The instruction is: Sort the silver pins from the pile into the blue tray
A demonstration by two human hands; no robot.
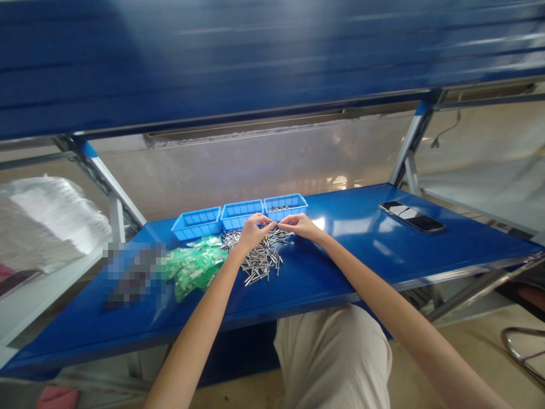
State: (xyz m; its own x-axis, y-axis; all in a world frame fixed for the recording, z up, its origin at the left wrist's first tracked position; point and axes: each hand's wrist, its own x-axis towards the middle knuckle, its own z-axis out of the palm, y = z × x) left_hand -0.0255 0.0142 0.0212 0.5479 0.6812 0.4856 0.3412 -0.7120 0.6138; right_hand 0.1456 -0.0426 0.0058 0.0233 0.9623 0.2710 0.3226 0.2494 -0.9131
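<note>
— Where are the hands?
— Left hand (251, 230) and right hand (300, 225) meet fingertip to fingertip above the metal pins (259, 258) heaped on the blue desk (361, 250).
— Holding anything?
— Fingers pinched; possibly one pin, too small to tell.

Daylight was bright and even. Glare lay on the desk (340, 221) near the phone (411, 216). The upper shelf (255, 57) showed motion blur; edges bowed; one patch was pixelated.
</note>
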